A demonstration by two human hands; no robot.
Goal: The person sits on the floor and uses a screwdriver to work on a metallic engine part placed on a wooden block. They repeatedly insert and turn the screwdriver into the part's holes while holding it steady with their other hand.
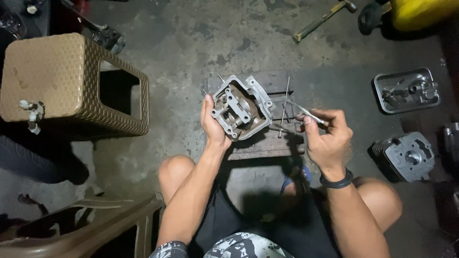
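Metal cylinder head [241, 107] against left hand [213, 125]

packages: none seen | labels: none seen | signs: none seen | screens: none seen | view: workshop floor only

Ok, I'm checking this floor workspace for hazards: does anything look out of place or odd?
The wooden-handled hammer lies loose on the stained concrete floor, away from the left hand holding the grey metal cylinder head. Thin metal rods stand loosely on the wooden block.
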